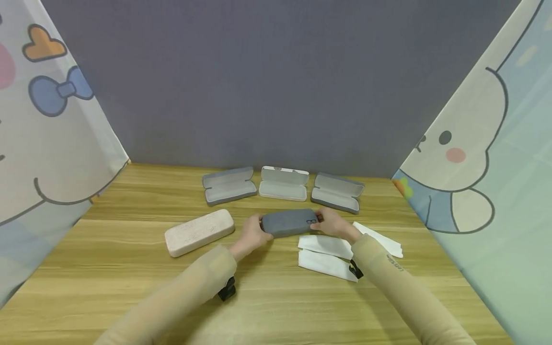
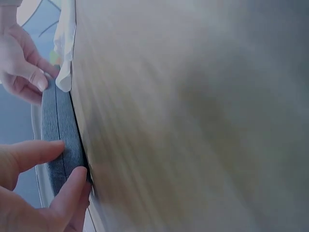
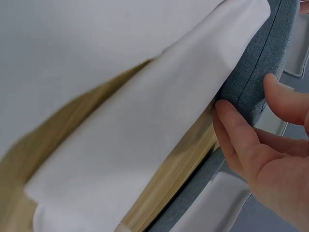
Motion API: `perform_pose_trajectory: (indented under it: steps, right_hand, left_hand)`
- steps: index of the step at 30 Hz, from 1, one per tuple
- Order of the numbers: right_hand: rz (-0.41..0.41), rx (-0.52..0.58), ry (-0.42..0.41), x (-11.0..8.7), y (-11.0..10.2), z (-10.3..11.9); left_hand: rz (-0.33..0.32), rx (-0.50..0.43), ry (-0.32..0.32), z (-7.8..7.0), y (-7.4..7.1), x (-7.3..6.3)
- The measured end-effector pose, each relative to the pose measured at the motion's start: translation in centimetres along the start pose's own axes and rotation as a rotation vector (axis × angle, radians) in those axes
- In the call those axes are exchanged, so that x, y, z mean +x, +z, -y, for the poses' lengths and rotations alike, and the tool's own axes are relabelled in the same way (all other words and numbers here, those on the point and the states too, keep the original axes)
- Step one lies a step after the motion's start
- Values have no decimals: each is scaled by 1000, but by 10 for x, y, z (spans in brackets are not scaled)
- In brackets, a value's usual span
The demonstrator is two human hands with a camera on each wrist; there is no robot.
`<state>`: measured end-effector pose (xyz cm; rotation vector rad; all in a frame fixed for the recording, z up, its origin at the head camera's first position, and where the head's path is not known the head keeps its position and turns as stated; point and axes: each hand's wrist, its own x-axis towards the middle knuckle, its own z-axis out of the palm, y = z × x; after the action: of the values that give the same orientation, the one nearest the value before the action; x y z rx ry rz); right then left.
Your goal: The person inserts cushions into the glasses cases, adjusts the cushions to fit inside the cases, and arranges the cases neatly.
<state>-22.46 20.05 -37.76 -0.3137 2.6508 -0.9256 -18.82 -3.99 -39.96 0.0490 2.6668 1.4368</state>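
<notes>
A closed blue-grey glasses case (image 1: 286,223) with a small glasses print lies lengthwise across the middle of the table. My left hand (image 1: 253,232) holds its left end; in the left wrist view the thumb and fingertips (image 2: 72,186) grip it on either side of its seam. At the other end my right hand (image 1: 331,222) pinches the case between thumb and fingers, seen close in the right wrist view on the blue-grey fabric (image 3: 253,63). Just in front of that end lie two white folded cloths (image 1: 325,245), and a third white cloth (image 1: 381,239) lies beyond the right wrist.
Left of my left hand lies a closed cream glasses case (image 1: 200,232). Along the back stand three open cases: a grey one (image 1: 229,186), a white one (image 1: 283,184) and another grey one (image 1: 337,192). A grey panel (image 1: 276,86) rises behind, with cartoon-printed sheets at both sides.
</notes>
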Motion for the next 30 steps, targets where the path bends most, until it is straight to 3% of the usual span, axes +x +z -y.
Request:
perform_pose_trajectory:
  steps: [10, 20, 24, 30]
  right_hand:
    - [50, 23, -37, 4, 12, 17]
    - [80, 25, -47, 7, 34, 41]
    - [96, 22, -58, 6, 40, 50]
    - [128, 3, -88, 5, 49, 63]
  left_hand:
    - [-83, 25, -16, 18, -11, -18]
    - [-146, 42, -7, 37, -32, -48]
    - [-151, 79, -2, 41, -41, -58]
    - [-99, 129, -20, 42, -58, -69]
